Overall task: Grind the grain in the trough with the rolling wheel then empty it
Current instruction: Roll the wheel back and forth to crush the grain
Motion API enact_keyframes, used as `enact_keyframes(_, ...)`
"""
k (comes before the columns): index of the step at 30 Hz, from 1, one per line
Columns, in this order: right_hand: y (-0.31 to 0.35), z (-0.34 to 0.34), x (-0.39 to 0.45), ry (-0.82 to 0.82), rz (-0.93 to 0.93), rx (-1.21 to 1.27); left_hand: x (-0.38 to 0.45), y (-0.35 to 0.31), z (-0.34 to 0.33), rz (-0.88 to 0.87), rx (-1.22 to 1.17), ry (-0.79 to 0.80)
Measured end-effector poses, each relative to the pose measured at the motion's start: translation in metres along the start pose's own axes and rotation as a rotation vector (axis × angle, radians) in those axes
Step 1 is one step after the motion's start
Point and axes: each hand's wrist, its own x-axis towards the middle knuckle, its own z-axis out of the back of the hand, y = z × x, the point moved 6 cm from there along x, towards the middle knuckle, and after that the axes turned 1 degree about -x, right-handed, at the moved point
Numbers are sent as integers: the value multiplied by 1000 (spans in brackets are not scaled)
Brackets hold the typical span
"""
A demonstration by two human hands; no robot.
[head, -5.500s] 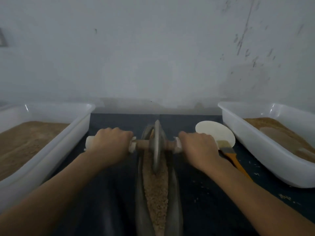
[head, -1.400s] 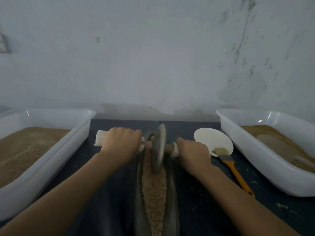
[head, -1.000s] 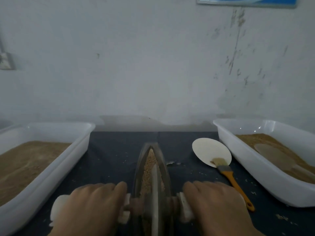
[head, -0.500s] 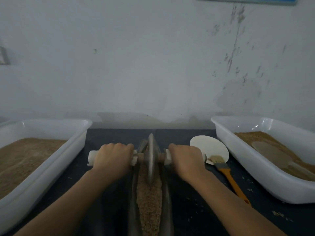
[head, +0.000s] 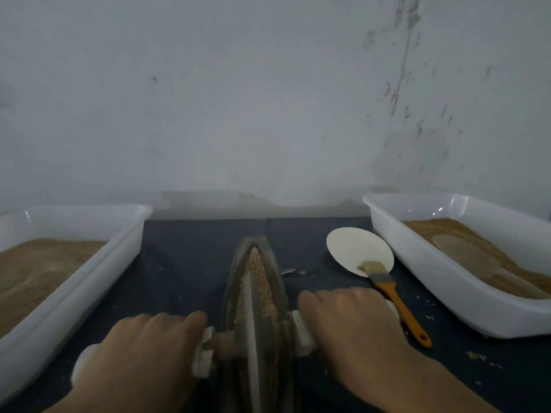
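We note the rolling wheel (head: pixel 252 332) upright in the grain-filled trough (head: pixel 272 274) mid-desk, left hand (head: pixel 143 353) and right hand (head: pixel 348 320) curled round its axle grips, drawn nearer than 0.5 s ago.

The trough (head: pixel 256 281) is lying mid-bench (head: pixel 185 263) with the wheel (head: pixel 252 338) standing in it, between two tubs (head: pixel 74 281) (head: pixel 447 281); a brush (head: pixel 390 293) is resting on a plate (head: pixel 354 251) to its right.
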Motion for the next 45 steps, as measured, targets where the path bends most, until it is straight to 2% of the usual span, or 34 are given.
enact_keyframes(2,-4,-6,13,-55,-31,-9,17,2,0,0,56,-63)
enact_keyframes(7,-19,-15,64,-241,-73,-91,76,25,-5,38,55,-364)
enact_keyframes(12,-35,-15,103,-311,-75,-151,110,39,-1,71,55,-476)
enact_keyframes(17,-36,-24,84,-287,-95,-114,95,25,6,63,145,-461)
enact_keyframes(23,-20,-29,3,-95,0,52,29,3,8,-73,118,-163)
enact_keyframes(28,-19,-30,-16,79,-40,88,-1,-7,17,-83,181,-66)
enact_keyframes(35,-41,-39,45,-217,-89,28,66,12,10,13,208,-316)
enact_keyframes(39,-56,-44,85,-259,-168,17,105,22,25,29,260,-438)
enact_keyframes(45,-51,-45,69,-243,-153,0,92,13,23,2,279,-414)
